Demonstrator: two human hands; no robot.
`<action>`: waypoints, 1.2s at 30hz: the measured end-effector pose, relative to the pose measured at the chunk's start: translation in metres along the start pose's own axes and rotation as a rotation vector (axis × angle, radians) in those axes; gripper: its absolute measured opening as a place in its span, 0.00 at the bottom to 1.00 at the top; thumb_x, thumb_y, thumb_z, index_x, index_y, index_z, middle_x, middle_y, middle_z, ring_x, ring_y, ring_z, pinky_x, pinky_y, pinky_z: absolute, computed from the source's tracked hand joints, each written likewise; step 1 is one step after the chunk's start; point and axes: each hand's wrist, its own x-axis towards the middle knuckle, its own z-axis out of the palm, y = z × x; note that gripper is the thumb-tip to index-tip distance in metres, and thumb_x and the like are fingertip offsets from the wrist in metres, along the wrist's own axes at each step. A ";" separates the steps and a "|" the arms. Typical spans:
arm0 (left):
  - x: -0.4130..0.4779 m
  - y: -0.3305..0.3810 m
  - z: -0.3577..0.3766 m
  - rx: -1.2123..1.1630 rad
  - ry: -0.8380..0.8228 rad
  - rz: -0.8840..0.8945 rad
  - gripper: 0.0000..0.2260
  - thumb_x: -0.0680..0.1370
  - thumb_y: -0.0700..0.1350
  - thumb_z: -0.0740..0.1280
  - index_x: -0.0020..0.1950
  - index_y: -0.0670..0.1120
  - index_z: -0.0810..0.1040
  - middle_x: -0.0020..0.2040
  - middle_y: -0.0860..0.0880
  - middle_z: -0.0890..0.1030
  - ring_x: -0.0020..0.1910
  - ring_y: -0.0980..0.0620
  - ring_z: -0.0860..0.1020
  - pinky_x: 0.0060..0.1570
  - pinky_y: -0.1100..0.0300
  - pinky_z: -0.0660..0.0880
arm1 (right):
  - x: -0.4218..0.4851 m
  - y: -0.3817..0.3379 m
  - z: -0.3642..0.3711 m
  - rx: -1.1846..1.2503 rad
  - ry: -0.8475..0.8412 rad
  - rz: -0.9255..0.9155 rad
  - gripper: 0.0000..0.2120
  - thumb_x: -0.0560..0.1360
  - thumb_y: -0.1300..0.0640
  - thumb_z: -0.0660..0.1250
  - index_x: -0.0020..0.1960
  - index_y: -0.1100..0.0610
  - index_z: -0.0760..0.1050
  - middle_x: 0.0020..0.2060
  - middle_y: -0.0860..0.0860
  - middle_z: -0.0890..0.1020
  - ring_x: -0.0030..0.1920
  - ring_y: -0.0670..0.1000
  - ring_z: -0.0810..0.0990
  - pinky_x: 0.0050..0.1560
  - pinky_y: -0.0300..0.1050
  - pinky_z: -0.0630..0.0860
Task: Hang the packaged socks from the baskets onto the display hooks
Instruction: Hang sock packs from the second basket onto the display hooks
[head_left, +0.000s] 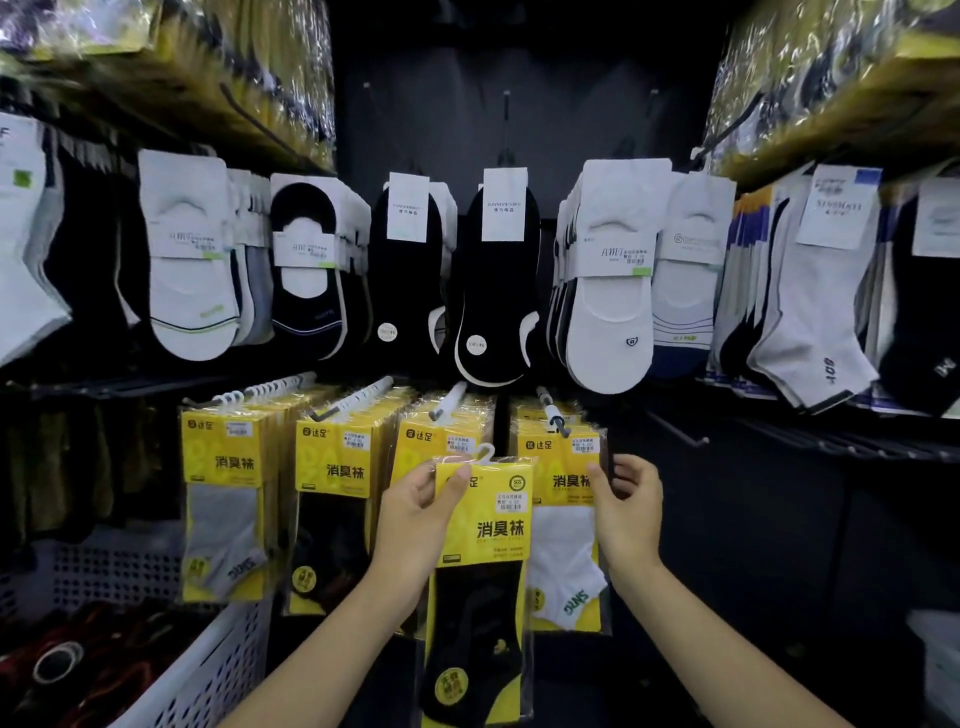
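**A:** Where is the held packet (483, 525) right now?

**B:** In front of the lower row of yellow packets, just below the 3rd hook (449, 402). Its hanger loop (485, 451) is uppermost and not yet on any hook.

**A:** What could go wrong from here?

**B:** I see 3 risks. It is gripped at 1 top corner only, so the long body hangs free and could swing or twist as it rises, and the loop would then miss the hook tip. The 3rd hook looks nearly full, so pushing the loop on could nudge the front packets there. And the white-sock packet (563, 519) hangs just beside it, so a careless lift could put black socks on the wrong hook.

**A:** And the fingers?

**B:** The left hand (415, 514) pinches the packet: thumb (457, 480) flat on the yellow card, the other fingers curled behind it. The right hand (631, 501) is half open, fingers loosely curled and holding nothing, at the right edge of the white-sock packet. I cannot tell whether the thumb touches it.

**A:** The basket (208, 670)?

**B:** Low on the left, well apart from both hands.
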 end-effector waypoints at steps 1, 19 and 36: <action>0.000 -0.001 0.003 -0.008 -0.008 -0.018 0.04 0.78 0.45 0.66 0.48 0.54 0.78 0.40 0.63 0.84 0.41 0.66 0.82 0.35 0.75 0.74 | -0.007 -0.002 -0.002 0.019 -0.046 -0.017 0.09 0.76 0.54 0.67 0.55 0.52 0.72 0.56 0.49 0.76 0.52 0.44 0.75 0.48 0.34 0.71; -0.006 -0.037 0.066 0.015 -0.110 -0.092 0.21 0.79 0.50 0.63 0.71 0.54 0.65 0.64 0.56 0.74 0.57 0.64 0.75 0.55 0.66 0.72 | 0.004 -0.015 -0.013 0.169 -0.226 0.115 0.08 0.78 0.55 0.65 0.47 0.58 0.79 0.43 0.53 0.85 0.45 0.53 0.84 0.47 0.48 0.81; 0.064 -0.105 0.096 0.288 -0.165 -0.020 0.27 0.81 0.55 0.55 0.74 0.64 0.42 0.78 0.57 0.45 0.76 0.59 0.46 0.74 0.56 0.49 | 0.066 0.061 0.030 0.052 -0.080 0.253 0.16 0.71 0.48 0.73 0.49 0.60 0.78 0.45 0.54 0.83 0.48 0.51 0.81 0.52 0.45 0.77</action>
